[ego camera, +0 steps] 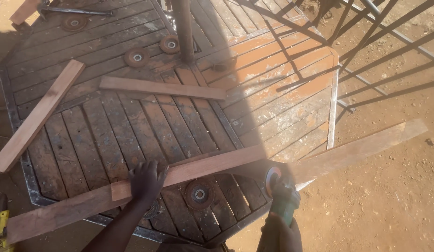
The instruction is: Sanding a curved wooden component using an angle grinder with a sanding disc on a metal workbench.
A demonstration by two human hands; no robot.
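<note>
A long reddish wooden plank (217, 165) lies across the near edge of a slatted octagonal metal-framed table (133, 130), its right end jutting out over the dirt ground. My left hand (147, 179) presses flat on the plank near its left part. My right hand (282, 231) grips a green angle grinder (284, 200), whose disc (272, 179) touches the plank's near edge at the table's corner.
Two shorter planks rest on the table: one (37, 114) at the left edge, one (163, 87) in the middle. Several round abrasive discs (136, 57) lie about, one (199, 193) just below the long plank. A metal post (184, 28) rises from the table. A yellow tool (2, 224) lies at lower left.
</note>
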